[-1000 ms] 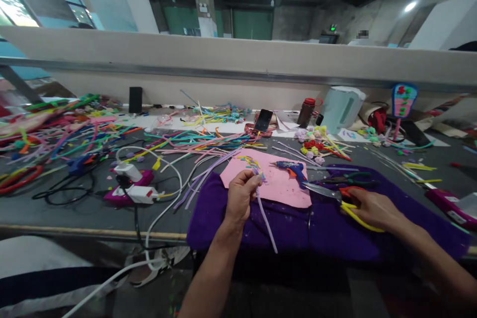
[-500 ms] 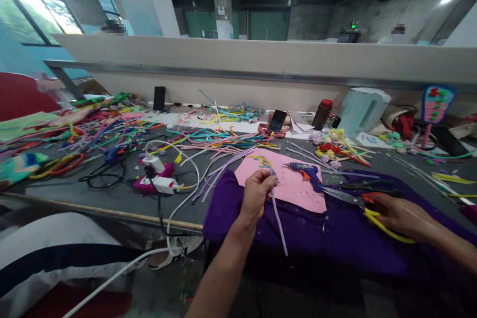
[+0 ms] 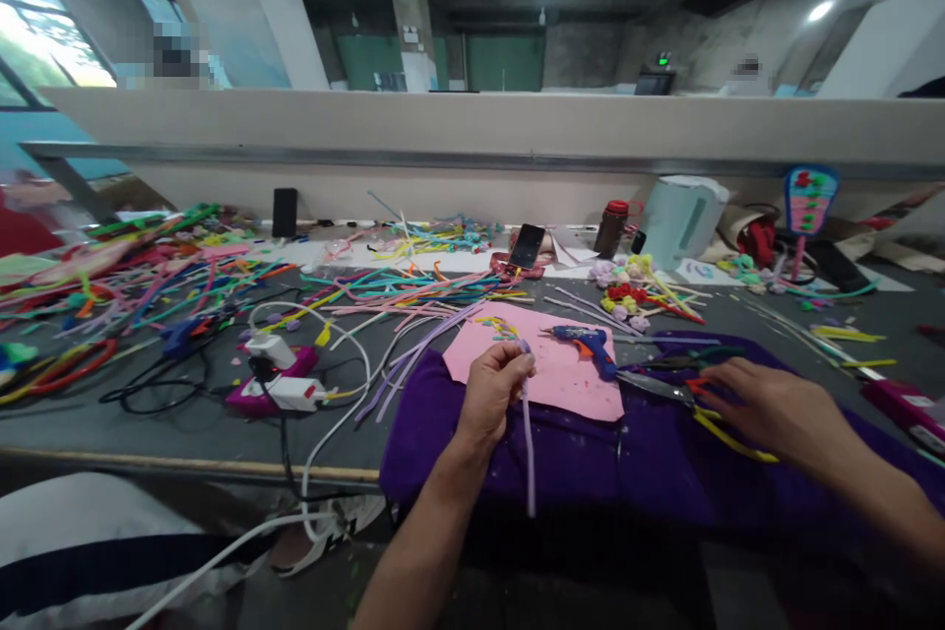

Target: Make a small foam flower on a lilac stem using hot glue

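The left hand (image 3: 488,398) pinched a purple stick (image 3: 530,453) by the pink sheet (image 3: 576,384). The right hand's (image 3: 760,406) fingers curled partly open at the scissors (image 3: 675,392); I couldn't tell if they gripped. Far right, a bottle (image 3: 612,230) and jug (image 3: 680,224) hid their insides. Marks on the paper (image 3: 698,270) were too small to read.

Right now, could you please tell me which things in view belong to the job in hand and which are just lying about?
Likely in use:
lilac stem, in the left hand
scissors, by the right hand
glue gun
pink sheet

Probably just lying about:
brown bottle
pale jug
paddle-shaped ornament
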Demonstrator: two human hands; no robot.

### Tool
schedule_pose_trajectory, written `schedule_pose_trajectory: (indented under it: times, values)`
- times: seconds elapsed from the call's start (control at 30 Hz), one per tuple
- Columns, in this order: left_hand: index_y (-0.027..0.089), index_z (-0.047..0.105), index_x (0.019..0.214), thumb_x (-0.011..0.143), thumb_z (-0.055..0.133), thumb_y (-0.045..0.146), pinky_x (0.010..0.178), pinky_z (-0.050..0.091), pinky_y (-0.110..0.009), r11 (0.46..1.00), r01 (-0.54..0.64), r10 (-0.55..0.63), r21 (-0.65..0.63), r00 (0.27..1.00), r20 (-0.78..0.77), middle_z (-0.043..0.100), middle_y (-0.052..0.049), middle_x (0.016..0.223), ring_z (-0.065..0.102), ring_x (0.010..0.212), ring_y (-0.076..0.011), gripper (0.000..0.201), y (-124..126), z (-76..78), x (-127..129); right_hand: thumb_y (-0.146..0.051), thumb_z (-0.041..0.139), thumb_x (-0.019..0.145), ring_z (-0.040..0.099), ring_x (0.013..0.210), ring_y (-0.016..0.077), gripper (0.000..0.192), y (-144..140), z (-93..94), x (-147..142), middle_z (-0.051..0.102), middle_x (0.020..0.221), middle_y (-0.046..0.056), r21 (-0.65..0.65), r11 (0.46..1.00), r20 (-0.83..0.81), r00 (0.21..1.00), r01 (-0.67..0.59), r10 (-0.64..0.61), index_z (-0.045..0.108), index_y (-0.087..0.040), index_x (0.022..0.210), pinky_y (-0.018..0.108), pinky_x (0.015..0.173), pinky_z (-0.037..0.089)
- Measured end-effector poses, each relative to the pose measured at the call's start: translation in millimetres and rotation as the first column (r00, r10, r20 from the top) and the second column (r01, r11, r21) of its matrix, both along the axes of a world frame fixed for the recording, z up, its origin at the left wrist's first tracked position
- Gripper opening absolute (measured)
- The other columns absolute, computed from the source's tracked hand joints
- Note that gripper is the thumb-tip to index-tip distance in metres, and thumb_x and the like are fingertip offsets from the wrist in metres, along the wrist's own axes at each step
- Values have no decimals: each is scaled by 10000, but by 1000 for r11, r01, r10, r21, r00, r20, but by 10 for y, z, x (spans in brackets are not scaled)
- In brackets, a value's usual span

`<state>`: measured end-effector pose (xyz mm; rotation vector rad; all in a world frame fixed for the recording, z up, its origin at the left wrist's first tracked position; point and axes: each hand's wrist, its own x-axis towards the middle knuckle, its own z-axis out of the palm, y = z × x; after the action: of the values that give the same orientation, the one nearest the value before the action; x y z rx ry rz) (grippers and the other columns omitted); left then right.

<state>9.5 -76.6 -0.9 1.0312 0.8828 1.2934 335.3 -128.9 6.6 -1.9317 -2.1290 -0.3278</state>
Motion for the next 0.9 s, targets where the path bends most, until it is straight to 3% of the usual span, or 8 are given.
schedule_pose_trajectory:
  times: [0.03,0.1,0.17,0.27,0.37,0.43,0.53,0.9]
  values:
    - [149,557,663,637,647,292,353,231,-160,1000,21,-20,17,999,-25,539,34,548,343,370,-22,171,8,66,18,-403,514,770,596,767,219,173,-16,98,-145,638,894,46,-5,991,-94,987,-132,130,613,-284,847,320,636,442]
    - [147,551,636,638,644,288,349,217,-164,995,64,-58,74,995,-82,536,34,533,336,359,-22,169,48,214,63,-362,468,816,584,765,185,197,8,287,-482,633,872,48,-20,936,-330,886,-353,327,617,-254,884,294,676,449]
    - [144,550,612,614,658,271,351,227,-167,988,112,-96,109,985,-143,530,31,516,351,360,-29,167,119,341,114,-346,467,819,574,712,171,208,129,407,-825,629,792,39,23,887,-528,748,-461,402,633,-222,841,285,637,447]
    - [140,559,605,593,668,251,363,249,-168,981,149,-118,123,966,-228,513,36,494,353,359,-29,155,251,390,178,-337,506,788,560,610,135,206,465,369,-1218,611,711,24,114,878,-809,469,-466,354,620,-181,859,253,545,443]
    - [142,561,613,596,663,258,374,268,-171,984,141,-109,108,959,-261,502,44,485,356,360,-31,155,346,268,204,-387,530,764,536,536,104,249,813,137,-1395,585,658,8,122,895,-970,138,-430,199,592,-162,853,199,438,402]
    - [144,554,602,600,662,273,375,272,-172,988,124,-96,94,960,-263,489,49,473,359,360,-34,168,367,163,208,-415,552,746,531,516,90,279,945,-25,-1413,585,659,6,85,899,-994,22,-429,105,589,-157,846,177,407,377]
    - [142,555,606,604,669,302,369,261,-171,988,115,-87,99,964,-250,484,48,476,350,362,-33,196,355,78,211,-424,579,723,530,503,77,298,968,-157,-1378,589,660,3,63,887,-998,-7,-458,67,596,-148,835,164,399,370]
    - [140,552,632,543,731,323,345,151,-170,994,111,-112,-12,987,-112,432,71,430,269,322,-14,271,414,26,219,-332,649,671,564,531,95,251,824,-196,-1532,622,705,12,22,799,-996,53,-601,68,597,-148,833,170,410,403]
